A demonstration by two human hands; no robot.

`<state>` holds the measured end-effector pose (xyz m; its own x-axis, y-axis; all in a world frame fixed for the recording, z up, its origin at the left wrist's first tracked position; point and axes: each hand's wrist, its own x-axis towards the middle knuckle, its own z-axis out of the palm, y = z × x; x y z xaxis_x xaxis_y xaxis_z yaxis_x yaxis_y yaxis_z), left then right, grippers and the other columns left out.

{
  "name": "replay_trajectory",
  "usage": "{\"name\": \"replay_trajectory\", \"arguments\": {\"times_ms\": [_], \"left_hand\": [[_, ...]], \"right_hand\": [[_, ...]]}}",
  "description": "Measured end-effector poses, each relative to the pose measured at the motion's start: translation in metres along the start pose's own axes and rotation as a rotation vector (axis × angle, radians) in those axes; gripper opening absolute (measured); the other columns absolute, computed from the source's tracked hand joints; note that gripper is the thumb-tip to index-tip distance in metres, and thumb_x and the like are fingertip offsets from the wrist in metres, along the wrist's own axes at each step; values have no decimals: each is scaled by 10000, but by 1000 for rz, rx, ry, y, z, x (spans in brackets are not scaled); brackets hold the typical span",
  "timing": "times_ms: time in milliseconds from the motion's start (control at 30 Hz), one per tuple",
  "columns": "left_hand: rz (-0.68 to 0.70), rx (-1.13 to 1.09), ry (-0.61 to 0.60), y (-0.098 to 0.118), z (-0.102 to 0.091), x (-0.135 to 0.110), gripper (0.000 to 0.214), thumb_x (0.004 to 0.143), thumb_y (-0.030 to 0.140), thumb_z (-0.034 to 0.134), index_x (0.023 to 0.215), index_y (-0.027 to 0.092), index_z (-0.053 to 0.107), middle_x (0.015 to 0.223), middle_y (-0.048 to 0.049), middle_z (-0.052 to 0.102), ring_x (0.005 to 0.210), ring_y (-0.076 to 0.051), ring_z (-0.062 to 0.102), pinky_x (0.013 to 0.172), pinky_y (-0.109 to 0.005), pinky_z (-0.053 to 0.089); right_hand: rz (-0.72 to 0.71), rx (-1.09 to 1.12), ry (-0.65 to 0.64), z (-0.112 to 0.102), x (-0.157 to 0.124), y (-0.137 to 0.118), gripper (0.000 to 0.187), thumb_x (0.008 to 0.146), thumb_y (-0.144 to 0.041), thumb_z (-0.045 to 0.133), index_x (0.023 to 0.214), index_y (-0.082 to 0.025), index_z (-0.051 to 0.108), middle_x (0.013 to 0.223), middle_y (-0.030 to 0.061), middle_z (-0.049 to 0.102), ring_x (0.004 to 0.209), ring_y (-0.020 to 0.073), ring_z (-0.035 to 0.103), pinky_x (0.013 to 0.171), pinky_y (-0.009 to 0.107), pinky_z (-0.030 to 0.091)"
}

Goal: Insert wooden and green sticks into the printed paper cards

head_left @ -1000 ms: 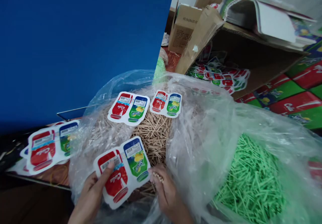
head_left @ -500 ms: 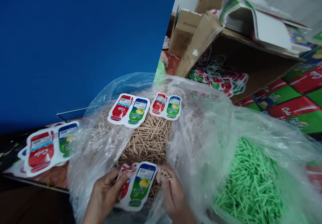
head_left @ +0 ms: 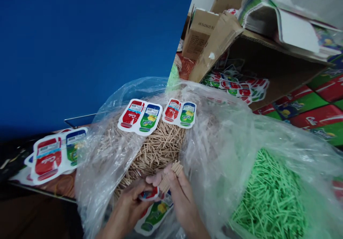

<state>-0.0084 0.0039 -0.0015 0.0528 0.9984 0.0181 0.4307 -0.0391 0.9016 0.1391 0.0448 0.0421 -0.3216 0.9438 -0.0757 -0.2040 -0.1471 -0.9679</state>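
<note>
My left hand [head_left: 128,205] is closed on a printed double-jar packet [head_left: 155,215], with a red Cola half and a green-and-blue Sprite half. The red half looks bent and is partly covered by my fingers. In my right hand [head_left: 178,192] is a small bundle of short tan sticks [head_left: 167,178], held between thumb and fingers right beside the packet. Beneath both hands, a clear plastic bag [head_left: 102,160] holds a heap of similar loose sticks [head_left: 160,146]. Two more packets, a larger one [head_left: 139,117] and a smaller one [head_left: 179,113], lie on top of the heap.
More packets [head_left: 50,156] lie stacked at the left. A second bag with green sticks [head_left: 270,199] is at the right. Behind it, an open cardboard box [head_left: 289,67] contains many packets [head_left: 241,87]. A blue panel [head_left: 88,42] rises at the back left.
My right hand has moved up and left, showing the stick bundle over the packet. The packet has shifted lower right, and its red half has bent out of flat.
</note>
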Motion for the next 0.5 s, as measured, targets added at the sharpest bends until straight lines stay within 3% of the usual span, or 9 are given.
{"name": "replay_trajectory", "arguments": {"times_ms": [167,300,400,500], "left_hand": [[-121,-208,-32,6,-3,1,182,700,349,767,875,298,771,900,4,780,820,-222,704,794,-269,532],[-329,-595,-146,12,-1,0,333,692,363,779,1018,304,746,1025,17,752,982,-243,665,923,-334,484],[-441,-856,-138,14,7,-2,352,649,435,795,959,270,763,874,-2,765,896,-257,686,848,-366,520],[-480,-972,-143,13,13,-5,375,618,485,801,890,229,774,774,-28,755,807,-258,691,777,-370,536]], "right_hand": [[-11,-29,-97,3,8,0,264,982,-429,386,893,-219,520,766,-1,661,774,150,673,790,301,513],[-2,-156,-82,2,3,2,292,983,-451,367,965,-221,546,869,27,680,926,165,655,911,328,473],[-27,-195,-66,1,-8,1,335,989,-455,340,969,-221,578,922,47,685,989,176,637,959,352,449],[-89,-262,-40,-1,-17,1,352,991,-454,330,979,-228,599,937,47,701,1046,184,619,1027,386,391]]}}
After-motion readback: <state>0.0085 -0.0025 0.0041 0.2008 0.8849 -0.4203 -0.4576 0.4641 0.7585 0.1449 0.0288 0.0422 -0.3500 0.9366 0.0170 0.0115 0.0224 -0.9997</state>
